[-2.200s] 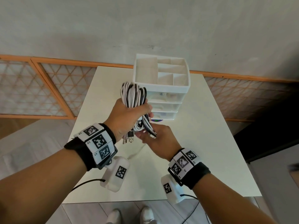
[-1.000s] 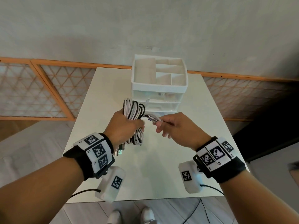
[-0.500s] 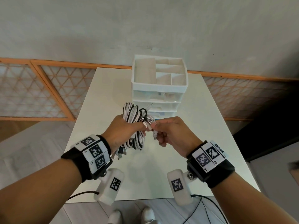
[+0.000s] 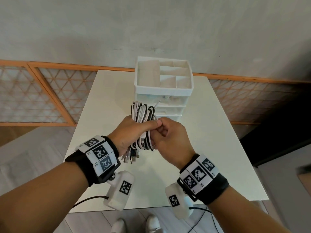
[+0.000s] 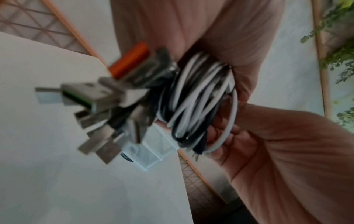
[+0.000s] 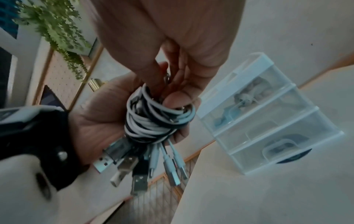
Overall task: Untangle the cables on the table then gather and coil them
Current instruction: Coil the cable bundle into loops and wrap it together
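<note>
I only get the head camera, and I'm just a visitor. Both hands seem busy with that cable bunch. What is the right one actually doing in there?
Observer: In the right wrist view, the right hand pinches a strand at the top of the cable bundle, fingertips pressed in against the wraps.
Operator: Is the left hand really gripping it?
Observer: Yes. The left hand has its fingers curled round the white and black loops.
Operator: What dangles underneath?
Observer: A cluster of metal USB plugs, hanging free below the left palm.
Operator: Anything inside those drawers behind?
Observer: The drawer unit is see-through; blurred items sit in its drawers, too unclear to name.
</note>
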Tool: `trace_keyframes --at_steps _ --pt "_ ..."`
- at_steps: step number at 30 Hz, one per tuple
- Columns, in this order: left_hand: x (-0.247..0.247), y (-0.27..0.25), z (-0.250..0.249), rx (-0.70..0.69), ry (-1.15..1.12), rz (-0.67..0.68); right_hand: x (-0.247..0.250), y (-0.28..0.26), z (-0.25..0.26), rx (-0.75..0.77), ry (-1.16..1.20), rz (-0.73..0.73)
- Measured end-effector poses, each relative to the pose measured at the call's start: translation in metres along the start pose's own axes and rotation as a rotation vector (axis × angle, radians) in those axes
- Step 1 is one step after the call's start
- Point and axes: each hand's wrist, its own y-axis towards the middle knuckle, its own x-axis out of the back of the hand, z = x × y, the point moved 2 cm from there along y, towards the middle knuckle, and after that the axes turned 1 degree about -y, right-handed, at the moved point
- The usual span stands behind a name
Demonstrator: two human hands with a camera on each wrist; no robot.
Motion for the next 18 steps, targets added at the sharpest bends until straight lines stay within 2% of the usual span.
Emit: trace_keyframes --at_steps 2,5,11,15,18 --pt "0.0 0.0 -0.001 -0.015 -0.012 -0.032 -0.001 -0.001 -0.001 -0.028 0.11 0.04" --pt "0.0 -0.003 -0.001 -0.043 0.033 -0.031 0.004 0.002 -0.001 -0.07 0.215 0.182" --pt "0.001 -0.003 0.005 -0.002 0.03 -0.02 0.002 0.003 -0.006 0.026 -0.039 0.064" --pt "0.004 -0.004 0.01 0.047 0.029 -0.009 0.015 0.009 0.001 -0.021 0.171 0.19" --pt "0.002 -0.005 0.011 0.054 0.008 0.037 0.027 0.021 0.01 0.013 0.225 0.147"
